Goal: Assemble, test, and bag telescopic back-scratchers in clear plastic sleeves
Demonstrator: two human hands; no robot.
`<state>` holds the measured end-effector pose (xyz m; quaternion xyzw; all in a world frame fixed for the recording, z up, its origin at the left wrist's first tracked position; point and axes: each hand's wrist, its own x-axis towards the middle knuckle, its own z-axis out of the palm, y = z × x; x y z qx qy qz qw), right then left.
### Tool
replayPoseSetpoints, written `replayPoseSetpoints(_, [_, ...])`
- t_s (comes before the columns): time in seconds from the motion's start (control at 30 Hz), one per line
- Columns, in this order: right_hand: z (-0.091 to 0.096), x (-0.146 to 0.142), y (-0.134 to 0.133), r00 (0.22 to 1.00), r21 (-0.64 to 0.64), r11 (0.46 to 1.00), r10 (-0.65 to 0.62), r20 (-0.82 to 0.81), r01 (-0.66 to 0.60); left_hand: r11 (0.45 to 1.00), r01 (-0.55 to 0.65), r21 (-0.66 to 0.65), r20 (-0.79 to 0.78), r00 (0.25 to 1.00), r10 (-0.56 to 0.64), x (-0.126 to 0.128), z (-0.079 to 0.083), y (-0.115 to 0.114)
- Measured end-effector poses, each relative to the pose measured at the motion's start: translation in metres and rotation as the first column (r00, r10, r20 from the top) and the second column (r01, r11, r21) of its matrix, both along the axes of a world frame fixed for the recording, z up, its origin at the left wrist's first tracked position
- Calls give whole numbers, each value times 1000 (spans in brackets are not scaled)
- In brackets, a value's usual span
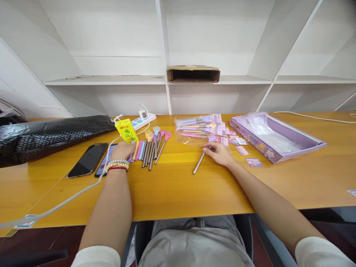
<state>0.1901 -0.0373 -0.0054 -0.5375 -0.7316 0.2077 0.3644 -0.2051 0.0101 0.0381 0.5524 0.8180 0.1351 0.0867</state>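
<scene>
My right hand [220, 152] pinches a back scratcher [199, 164] near its purple hand-shaped head, the metal rod slanting down to the left over the table. My left hand [124, 150] reaches to the left end of a row of coloured handle sleeves [138, 150]. Its fingers are curled down on a purple sleeve [130, 157], the fingertips partly hidden. Right of the row lie several loose back scratchers [152, 148] with yellow, blue and pink heads and bare metal rods. Behind my right hand are back scratchers in clear bags [198, 124].
Small printed cards [242, 150] and a purple box tray [294, 150] with clear plastic bags lie at right. At left are two phones [87, 161], a yellow drink carton [126, 130], a power strip [144, 120], a white cable [75, 195] and a black wrapped bundle [55, 135].
</scene>
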Motion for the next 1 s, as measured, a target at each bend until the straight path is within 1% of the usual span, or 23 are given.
replayPoseSetpoints(0.07, [2,-1,-1,999,-24,1000,-2,-42,1,999,-48,-11,-8,999,48,5,3,-1])
replayPoseSetpoints(0.1, [2,-1,-1,997,-43,999,-2,-79,-2,998,-58,4,-19,998,58,10,5,-2])
replayPoseSetpoints(0.17, [1,-1,1,982,-89,996,6,-187,-23,994,-30,108,-53,998,36,26,9,-4])
replayPoseSetpoints(0.2, [0,0,3,968,-111,993,8,-253,-37,983,15,183,-70,998,-2,38,10,-6])
replayPoseSetpoints(0.23, [-2,1,5,948,-127,991,6,-317,-49,953,75,295,-94,994,-49,51,11,-8])
replayPoseSetpoints(0.27, [-4,2,7,926,-135,989,1,-377,-56,902,143,407,-121,987,-102,65,10,-11])
replayPoseSetpoints(0.3, [-6,3,9,903,-134,989,-4,-430,-59,860,210,466,-132,977,-167,79,9,-15])
replayPoseSetpoints(0.33, [-8,4,11,879,-126,990,-9,-476,-58,825,282,490,-139,960,-245,93,7,-19])
replayPoseSetpoints(0.37, [-9,5,13,856,-114,992,-11,-517,-56,803,350,482,-139,936,-324,107,3,-23])
replayPoseSetpoints(0.4, [-9,6,14,833,-103,993,-10,-554,-56,786,427,447,-139,901,-410,119,0,-27])
replayPoseSetpoints(0.47, [-9,6,15,789,-85,995,-15,-614,-47,741,573,349,-177,817,-549,138,-8,-36])
replayPoseSetpoints(0.5, [-8,5,14,772,-81,996,-24,-635,-35,705,636,313,-197,770,-607,145,-12,-41])
replayPoseSetpoints(0.57, [-5,4,14,745,-78,997,-57,-665,7,637,718,279,-205,693,-691,154,-16,-48])
replayPoseSetpoints(0.6, [-4,4,14,733,-73,997,-74,-676,33,613,740,276,-198,668,-718,157,-17,-50])
replayPoseSetpoints(0.63, [-2,4,14,721,-68,996,-90,-687,60,600,750,278,-187,655,-732,159,-17,-52])
replayPoseSetpoints(0.73, [0,5,16,691,-56,989,-136,-710,137,606,743,284,-169,661,-731,158,-16,-54])
replayPoseSetpoints(0.83, [-1,7,17,678,-60,980,-176,-714,190,615,736,283,-161,668,-726,156,-15,-53])
replayPoseSetpoints(1.0, [-3,7,18,706,-61,977,-189,-683,203,613,744,266,-149,660,-736,156,-15,-53])
